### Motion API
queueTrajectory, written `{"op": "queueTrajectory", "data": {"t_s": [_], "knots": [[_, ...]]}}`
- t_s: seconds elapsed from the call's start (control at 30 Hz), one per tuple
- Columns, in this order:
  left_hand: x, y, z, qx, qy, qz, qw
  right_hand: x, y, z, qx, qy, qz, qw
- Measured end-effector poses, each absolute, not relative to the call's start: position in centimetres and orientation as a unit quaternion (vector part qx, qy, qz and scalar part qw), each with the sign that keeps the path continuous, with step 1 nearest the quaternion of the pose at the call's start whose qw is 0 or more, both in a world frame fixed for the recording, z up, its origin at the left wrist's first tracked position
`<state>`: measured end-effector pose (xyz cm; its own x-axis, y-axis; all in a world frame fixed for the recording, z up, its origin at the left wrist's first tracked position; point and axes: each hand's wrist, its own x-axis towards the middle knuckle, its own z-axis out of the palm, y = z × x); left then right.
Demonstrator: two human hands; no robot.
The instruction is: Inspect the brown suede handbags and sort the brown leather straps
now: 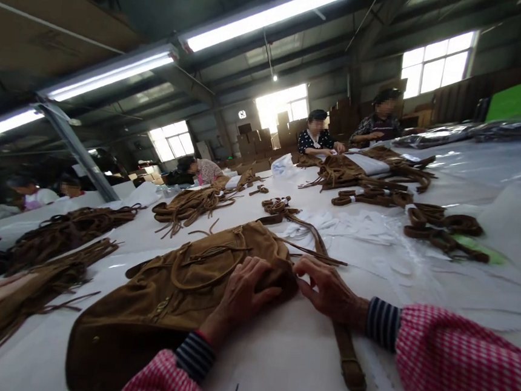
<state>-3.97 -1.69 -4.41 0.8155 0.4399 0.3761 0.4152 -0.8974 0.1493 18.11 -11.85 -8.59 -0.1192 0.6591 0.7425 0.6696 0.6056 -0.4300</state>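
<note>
A brown fabric handbag (142, 295) with two looped handles lies on its side on the white table in front of me. My left hand (246, 285) rests on the bag near its right end, fingers stretched over the cloth and thumb apart. At that same end, my right hand (325, 289) has its thumb and forefinger closed on the bag's edge; whether a small piece is pinched there too, I cannot tell. Below my right wrist a brown strap with a buckle (354, 374) runs to the table's near edge.
Brown straps (444, 227) lie bundled at right, near white paper scraps (353, 228). More brown bags (190, 207) lie beyond mine, and piled straps (70, 233) at left. Several people sit around the table, including one person in a dotted top (313, 140).
</note>
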Motion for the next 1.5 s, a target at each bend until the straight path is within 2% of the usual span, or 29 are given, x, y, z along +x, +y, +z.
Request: {"op": "queueTrajectory", "data": {"t_s": [0.13, 0.3, 0.57, 0.73, 0.87, 0.93, 1.03, 1.13, 1.2, 1.27, 1.37, 1.43, 1.5], "knots": [[-4.4, -2.2, -4.8, 0.944, 0.190, 0.270, 0.022, 17.5, -12.3, -8.1, -0.393, -0.829, -0.049, 0.395], [-4.6, -2.0, -4.9, 0.927, 0.150, 0.343, 0.004, 17.1, -11.8, -8.3, -0.451, -0.835, -0.060, 0.309], [-4.6, -1.9, -5.4, 0.929, 0.112, 0.351, -0.030, 17.7, -11.8, -9.0, -0.522, -0.787, -0.054, 0.324], [-4.1, -2.0, -5.3, 0.953, 0.118, 0.274, -0.052, 17.4, -11.3, -8.5, -0.565, -0.748, 0.011, 0.347], [-4.2, -2.5, -5.4, 0.970, 0.129, 0.197, -0.053, 19.0, -10.8, -9.4, -0.557, -0.722, 0.108, 0.396], [-4.3, -2.9, -5.7, 0.973, 0.124, 0.183, -0.072, 20.4, -9.9, -9.4, -0.584, -0.681, 0.118, 0.426], [-4.1, -3.1, -6.3, 0.970, 0.111, 0.189, -0.106, 20.8, -7.2, -6.9, -0.603, -0.661, 0.069, 0.441], [-3.9, -3.2, -7.0, 0.965, 0.114, 0.197, -0.133, 17.6, -4.3, -3.4, -0.544, -0.727, 0.053, 0.416], [-4.1, -3.7, -7.3, 0.960, 0.119, 0.204, -0.153, 15.1, -3.0, -3.0, -0.488, -0.775, 0.047, 0.399], [-4.8, -4.6, -7.4, 0.953, 0.126, 0.206, -0.183, 14.0, -1.9, -5.0, -0.432, -0.815, 0.033, 0.385], [-6.8, -6.9, -7.1, 0.942, 0.157, 0.202, -0.217, 15.9, -0.2, -10.8, -0.409, -0.825, -0.030, 0.389], [-8.2, -8.5, -6.9, 0.935, 0.185, 0.203, -0.225, 18.5, 1.0, -13.8, -0.352, -0.872, -0.044, 0.336], [-9.4, -9.8, -7.0, 0.928, 0.206, 0.207, -0.231, 20.3, 2.1, -14.8, -0.307, -0.899, -0.082, 0.301]]}}
